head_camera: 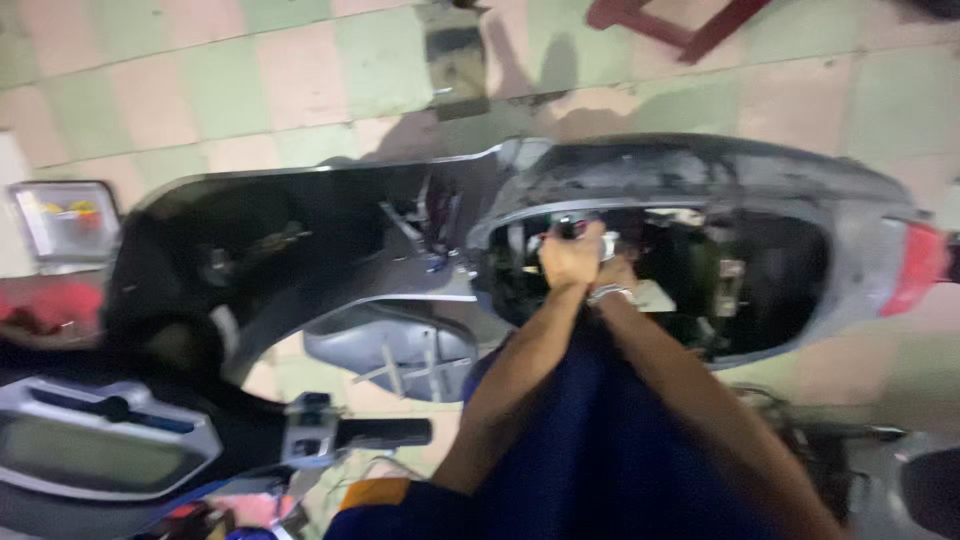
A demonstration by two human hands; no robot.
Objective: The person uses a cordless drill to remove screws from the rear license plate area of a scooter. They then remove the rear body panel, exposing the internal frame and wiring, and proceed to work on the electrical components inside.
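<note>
A dark grey scooter [700,170] lies across the view with its seat off and the under-seat bay [770,270] open. Both my hands reach into the front of that bay. My left hand [570,260] is a closed fist around a small dark part [567,228] that sticks up above the knuckles; blur hides what it is. My right hand [618,272] sits just behind and right of the left one and is mostly hidden by it. A metal band [610,294] circles the right wrist.
The handlebar grip [385,432] and the instrument panel [90,450] are close at lower left. A loose grey panel [400,350] lies below the body. The red tail light [915,265] is at right. Red furniture legs [680,25] stand on the tiled floor [200,90].
</note>
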